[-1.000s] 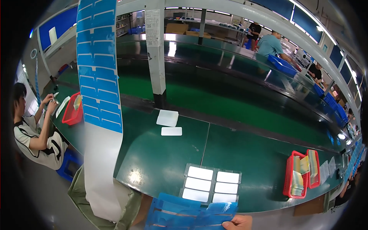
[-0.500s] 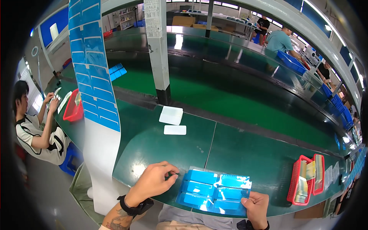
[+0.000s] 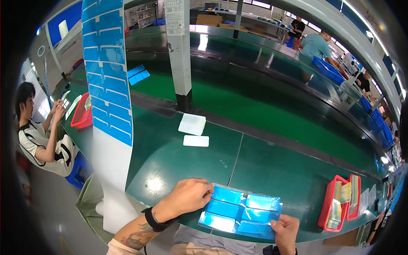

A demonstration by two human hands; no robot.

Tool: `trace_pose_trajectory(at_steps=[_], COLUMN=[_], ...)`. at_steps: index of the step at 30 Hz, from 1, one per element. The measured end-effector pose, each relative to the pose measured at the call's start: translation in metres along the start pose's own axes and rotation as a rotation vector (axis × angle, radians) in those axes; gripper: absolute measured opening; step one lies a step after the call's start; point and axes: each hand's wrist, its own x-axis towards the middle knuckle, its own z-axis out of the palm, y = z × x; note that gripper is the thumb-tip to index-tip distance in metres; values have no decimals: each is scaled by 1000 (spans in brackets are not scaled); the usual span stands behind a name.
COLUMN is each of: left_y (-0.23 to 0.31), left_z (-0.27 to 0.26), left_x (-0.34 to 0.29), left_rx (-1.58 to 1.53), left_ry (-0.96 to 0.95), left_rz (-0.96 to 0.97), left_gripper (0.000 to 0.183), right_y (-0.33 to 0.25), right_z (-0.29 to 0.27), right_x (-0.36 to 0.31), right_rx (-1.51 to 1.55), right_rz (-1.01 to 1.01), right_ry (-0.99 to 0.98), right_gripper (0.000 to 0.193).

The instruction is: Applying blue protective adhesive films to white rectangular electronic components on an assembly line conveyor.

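A clear, glossy sheet with blue film panels (image 3: 242,208), two columns of three, is held just above the near edge of the green table. My right hand (image 3: 285,229) pinches its lower right corner, thumb on top. My left hand (image 3: 192,196) is closed at the sheet's upper left corner, fingertips pinched on its edge; the exact grip is partly hidden by the fingers. Beyond my hands lie a stack of white cards (image 3: 192,123) and a single white rounded card (image 3: 196,141).
A long strip of blue film on white backing (image 3: 111,89) hangs at left. Red baskets of cards (image 3: 332,204) stand at right, another red basket (image 3: 80,116) far left beside a seated person (image 3: 44,140). A grey post (image 3: 180,59) rises behind the table. A conveyor belt (image 3: 255,102) runs beyond.
My left hand has moved right and closed at the sheet's upper left corner. My right hand keeps its pinch on the sheet. The whole view has shifted slightly.
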Motion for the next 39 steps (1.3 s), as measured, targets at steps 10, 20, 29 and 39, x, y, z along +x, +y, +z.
trace_pose_trajectory(at_steps=[10, 20, 29, 39], left_y=[-2, 7, 12, 16], left_z=[7, 10, 20, 37], left_x=[2, -60, -67, -71], left_rx=[65, -29, 133, 132], left_ry=[-23, -95, 2, 164], left_rz=[-64, 22, 54, 33], left_gripper=[11, 12, 7, 9], right_y=[-8, -18, -25, -6], right_z=[6, 4, 0, -45], right_x=[-5, 2, 1, 19], right_rx=[-51, -174, -304, -684], right_rz=[-134, -88, -103, -187], right_ry=[-7, -57, -70, 70], right_gripper=[27, 23, 26, 28])
